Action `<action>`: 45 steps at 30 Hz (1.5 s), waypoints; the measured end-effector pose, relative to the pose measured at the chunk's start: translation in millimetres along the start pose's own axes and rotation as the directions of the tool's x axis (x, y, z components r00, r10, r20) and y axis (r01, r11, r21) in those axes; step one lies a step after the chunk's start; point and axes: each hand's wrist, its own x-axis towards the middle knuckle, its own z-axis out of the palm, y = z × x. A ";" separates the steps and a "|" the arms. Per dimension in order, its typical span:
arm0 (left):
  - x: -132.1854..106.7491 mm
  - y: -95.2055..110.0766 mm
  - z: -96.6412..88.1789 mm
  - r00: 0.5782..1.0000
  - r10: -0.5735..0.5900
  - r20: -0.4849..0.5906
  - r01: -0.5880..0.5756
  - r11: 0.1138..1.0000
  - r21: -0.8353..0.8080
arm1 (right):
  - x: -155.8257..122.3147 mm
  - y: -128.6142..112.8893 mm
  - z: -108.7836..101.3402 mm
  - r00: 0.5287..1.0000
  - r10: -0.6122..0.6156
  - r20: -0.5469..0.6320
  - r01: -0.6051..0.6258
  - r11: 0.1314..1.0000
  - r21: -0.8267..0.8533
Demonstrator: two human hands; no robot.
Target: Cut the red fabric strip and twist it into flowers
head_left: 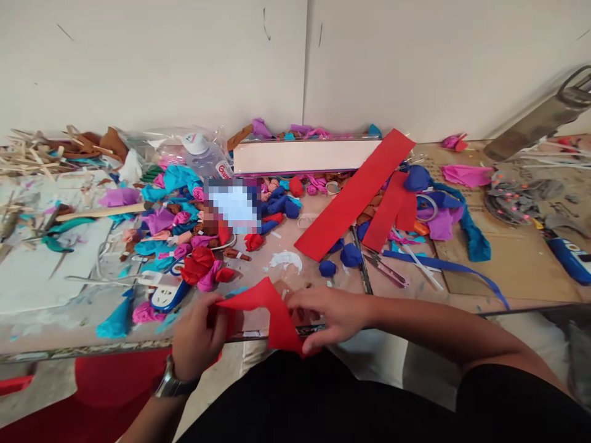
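A bent piece of red crepe-like material (282, 317) spans the gap between my hands above the table's near edge. My left hand (198, 335), with a watch on its wrist, is closed on its left end. At the other end is my right hand (330, 314), fingers curved and thumb spread apart from them. Its thumb tip meets the lower corner of the red piece. Beyond my hands, a long red strip (355, 197) lies slantwise, with a shorter red strip (385, 212) beside it. Red rolled flowers (199, 264) lie to the left, near a power strip (168, 294).
A clear bottle (207, 157) stands at the back by a long white box (305, 157). Green-handled pliers (67, 232) lie left, scissors (388, 271) right. A blue ribbon (443, 263) crosses toward the table edge. A grey flask (538, 123) leans against the wall.
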 end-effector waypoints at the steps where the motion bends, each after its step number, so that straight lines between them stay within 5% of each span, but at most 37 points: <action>1: 1.6 1.4 -0.9 1.000 0.020 -0.003 -0.020 1.000 0.003 | 1.6 -0.5 1.9 1.000 0.017 0.022 -0.018 0.999 0.032; 6: 5.7 3.5 -2.7 0.999 0.040 0.019 -0.040 0.999 0.034 | 2.1 6.8 -1.4 0.995 0.091 0.049 -0.094 0.994 0.051; 9: 3.4 1.0 -0.2 1.000 0.031 0.001 -0.031 0.997 0.070 | -6.8 15.3 -17.3 0.982 0.190 -0.012 -0.188 0.962 -0.199; 12: 0.1 1.3 3.3 0.999 -0.008 -0.044 0.010 0.998 0.061 | -18.0 28.0 -36.7 0.954 0.246 -0.169 -0.298 0.811 -0.504; 15: -1.8 5.2 5.4 0.996 -0.075 -0.043 0.077 0.995 0.055 | -27.7 41.1 -49.2 0.940 0.063 -0.335 -0.292 0.655 -0.696; 19: -2.1 8.6 5.5 0.993 -0.085 -0.078 0.092 0.992 0.088 | -40.9 49.9 -48.0 0.911 -0.222 -0.347 -0.188 0.526 -0.830; 27: -1.8 10.5 5.6 0.976 -0.203 -0.074 0.209 0.975 0.080 | -48.9 60.5 -27.0 0.969 -0.169 -0.179 -0.046 0.591 -0.806; 30: -2.4 10.0 6.2 0.976 -0.201 -0.082 0.209 0.972 0.103 | -49.4 56.1 -27.1 0.956 -0.196 -0.220 -0.078 0.551 -0.831; 36: -0.4 11.5 7.2 0.973 -0.219 -0.067 0.226 0.968 0.106 | -50.0 48.8 -36.6 0.860 -0.132 -0.493 -0.370 0.504 -0.781; 45: -4.6 9.3 12.4 0.984 -0.152 -0.088 0.159 0.984 0.081 | -45.7 72.9 -44.6 0.906 -0.211 -0.366 -0.221 0.501 -0.837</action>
